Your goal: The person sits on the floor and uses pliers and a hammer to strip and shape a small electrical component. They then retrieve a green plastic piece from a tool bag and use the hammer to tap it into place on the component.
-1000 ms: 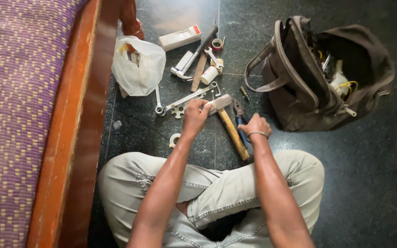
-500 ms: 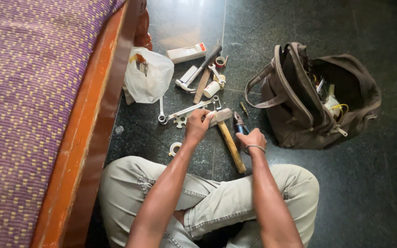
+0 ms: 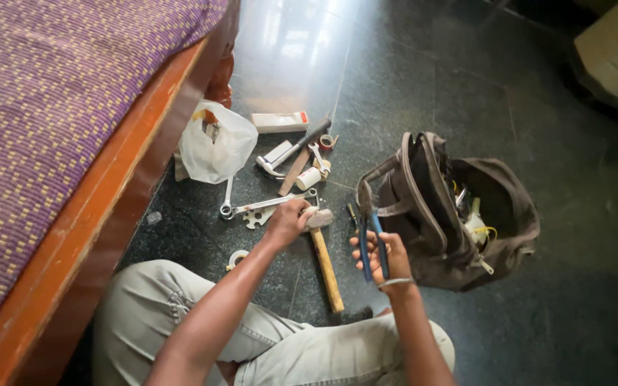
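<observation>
Left of both hands runs the bed (image 3: 73,164) with its orange wooden edge, and a white plastic bag (image 3: 216,150) leans against it. Just ahead of the left hand (image 3: 289,221) lie a long spanner (image 3: 266,205) and a heap of small tools. That hand's fingers are curled down over the head of the hammer (image 3: 327,268), whose wooden handle lies on the floor pointing back at the person's knee. The right hand (image 3: 384,254) has its fingers wrapped round the blue handles of the pliers (image 3: 366,229), held off the floor just beside the open brown bag (image 3: 459,214). This looks like sorting tools. Any shift of the hammer calls for a firmer grasp. Bare floor (image 3: 574,322) lies right of the bag; the bed side is tight.
</observation>
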